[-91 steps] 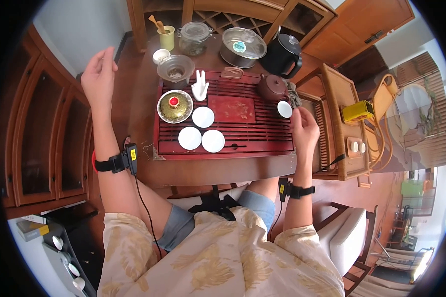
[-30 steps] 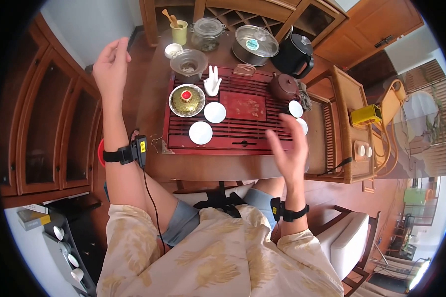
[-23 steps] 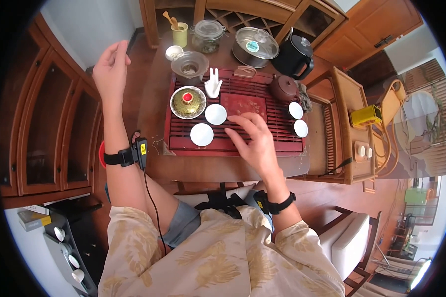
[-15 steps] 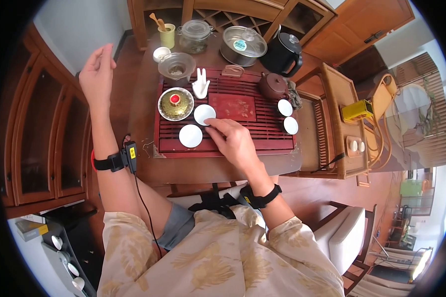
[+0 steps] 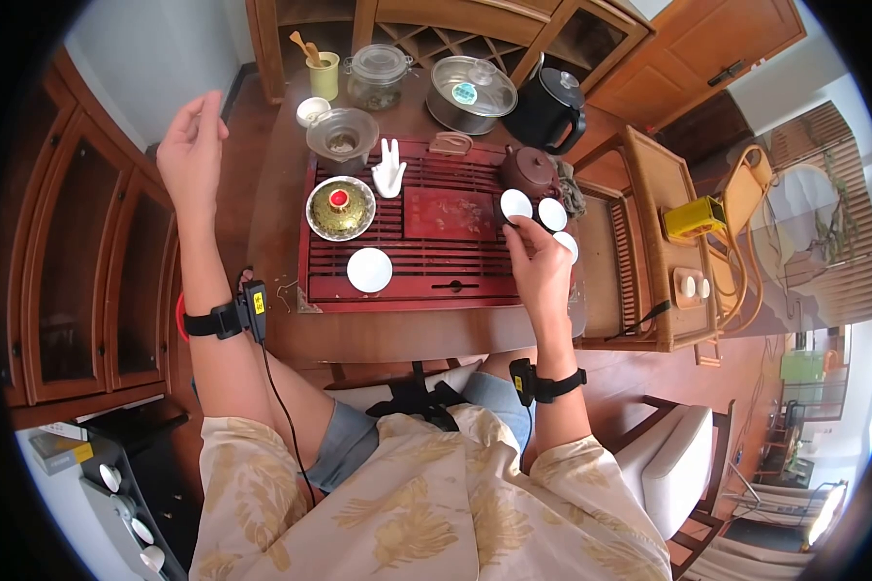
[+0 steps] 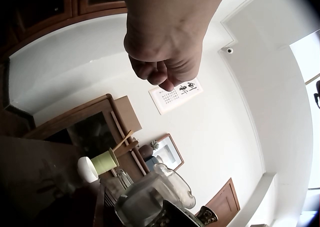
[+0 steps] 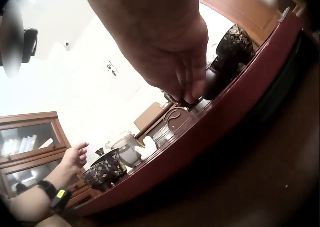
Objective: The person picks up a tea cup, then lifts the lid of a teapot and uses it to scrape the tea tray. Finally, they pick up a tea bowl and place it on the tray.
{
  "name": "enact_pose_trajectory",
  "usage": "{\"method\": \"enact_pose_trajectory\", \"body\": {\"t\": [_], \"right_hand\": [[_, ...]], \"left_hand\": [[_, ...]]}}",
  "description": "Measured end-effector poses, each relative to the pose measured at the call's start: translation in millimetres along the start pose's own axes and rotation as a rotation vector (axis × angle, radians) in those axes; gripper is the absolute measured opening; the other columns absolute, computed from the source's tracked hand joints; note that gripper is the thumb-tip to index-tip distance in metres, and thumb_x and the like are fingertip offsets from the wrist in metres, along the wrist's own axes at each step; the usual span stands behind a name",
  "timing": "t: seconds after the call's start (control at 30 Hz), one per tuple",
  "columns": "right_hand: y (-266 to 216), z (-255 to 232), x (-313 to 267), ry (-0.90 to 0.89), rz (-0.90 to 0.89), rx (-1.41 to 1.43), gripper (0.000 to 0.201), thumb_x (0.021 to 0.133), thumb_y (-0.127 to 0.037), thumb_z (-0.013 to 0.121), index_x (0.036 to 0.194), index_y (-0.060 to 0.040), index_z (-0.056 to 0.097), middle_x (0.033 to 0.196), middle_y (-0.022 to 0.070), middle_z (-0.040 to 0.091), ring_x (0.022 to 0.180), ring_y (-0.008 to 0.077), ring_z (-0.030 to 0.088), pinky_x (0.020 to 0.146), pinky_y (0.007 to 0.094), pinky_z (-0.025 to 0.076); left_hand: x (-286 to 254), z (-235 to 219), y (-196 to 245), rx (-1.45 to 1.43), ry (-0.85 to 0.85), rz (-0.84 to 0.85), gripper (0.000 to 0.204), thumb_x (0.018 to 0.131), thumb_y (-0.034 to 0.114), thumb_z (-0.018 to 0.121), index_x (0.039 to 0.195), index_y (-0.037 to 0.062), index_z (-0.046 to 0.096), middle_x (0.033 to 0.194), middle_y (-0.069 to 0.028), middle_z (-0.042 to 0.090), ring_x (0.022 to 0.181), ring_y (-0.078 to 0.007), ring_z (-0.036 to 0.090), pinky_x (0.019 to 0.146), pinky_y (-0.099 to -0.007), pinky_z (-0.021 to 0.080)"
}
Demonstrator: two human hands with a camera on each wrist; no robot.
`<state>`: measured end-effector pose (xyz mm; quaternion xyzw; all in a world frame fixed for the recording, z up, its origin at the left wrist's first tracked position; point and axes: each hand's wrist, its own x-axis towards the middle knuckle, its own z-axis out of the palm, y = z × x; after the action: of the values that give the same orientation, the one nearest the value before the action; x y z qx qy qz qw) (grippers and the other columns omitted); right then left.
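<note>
My right hand (image 5: pixel 543 266) pinches a small teacup (image 5: pixel 515 204), white inside and dark outside, at its near rim over the right part of the red slatted tea tray (image 5: pixel 446 289). Close to its right sits a second teacup (image 5: pixel 552 214). Another teacup (image 5: pixel 568 244) is partly hidden by my fingers. One more teacup (image 5: pixel 369 270) stands near the tray's front left. A gaiwan (image 5: pixel 340 208) with a gold lid and red knob sits behind it. My left hand (image 5: pixel 192 150) is raised off the table's left side, fingers loosely curled, holding nothing.
A brown teapot (image 5: pixel 530 170) and a white hand figurine (image 5: pixel 389 172) stand on the tray. Behind are a glass strainer bowl (image 5: pixel 342 136), a lidded glass jar (image 5: pixel 378 77), a lidded steel pot (image 5: pixel 472 95) and a black kettle (image 5: pixel 546 108). A rattan cart (image 5: pixel 649 228) is at right.
Three cups stood at left earlier, with one at right. One moved right, then my right hand reached left, gripped the cup near the gaiwan and carried it right. My left hand stayed raised.
</note>
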<state>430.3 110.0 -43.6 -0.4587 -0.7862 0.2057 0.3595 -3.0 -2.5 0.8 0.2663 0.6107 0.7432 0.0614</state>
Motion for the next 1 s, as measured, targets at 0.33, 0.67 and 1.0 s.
{"method": "enact_pose_trajectory", "body": {"t": [0.33, 0.67, 1.0], "right_hand": [[-8.3, 15.8, 24.0, -0.055, -0.048, 0.003, 0.02, 0.1, -0.011, 0.077, 0.115, 0.0014, 0.079, 0.093, 0.0247, 0.079, 0.083, 0.0396, 0.078, 0.075, 0.042, 0.06], [-33.0, 65.3, 58.6, -0.16, -0.157, 0.026, 0.019, 0.098, -0.012, 0.076, 0.112, 0.0004, 0.079, 0.097, 0.0284, 0.076, 0.092, 0.0481, 0.074, 0.079, 0.0503, 0.06], [-36.7, 96.4, 66.8, -0.17, -0.208, 0.027, 0.021, 0.098, -0.012, 0.077, 0.115, 0.0, 0.079, 0.094, 0.0265, 0.077, 0.087, 0.0432, 0.077, 0.077, 0.0461, 0.061]], "left_hand": [[0.7, 1.1, -2.0, 0.012, 0.01, -0.019, 0.025, 0.107, 0.022, 0.078, 0.123, 0.0023, 0.08, 0.078, 0.0058, 0.061, 0.061, 0.0001, 0.042, 0.054, -0.0205, 0.026], [-0.8, -1.0, 1.0, 0.063, 0.005, 0.016, 0.029, 0.106, 0.028, 0.078, 0.12, 0.0027, 0.08, 0.078, 0.0076, 0.061, 0.064, 0.0015, 0.043, 0.057, -0.0192, 0.029], [1.1, -3.3, -1.1, 0.037, -0.005, 0.007, 0.03, 0.106, 0.029, 0.078, 0.119, 0.0023, 0.08, 0.077, 0.0075, 0.06, 0.066, 0.0013, 0.044, 0.058, -0.0196, 0.03]]}}
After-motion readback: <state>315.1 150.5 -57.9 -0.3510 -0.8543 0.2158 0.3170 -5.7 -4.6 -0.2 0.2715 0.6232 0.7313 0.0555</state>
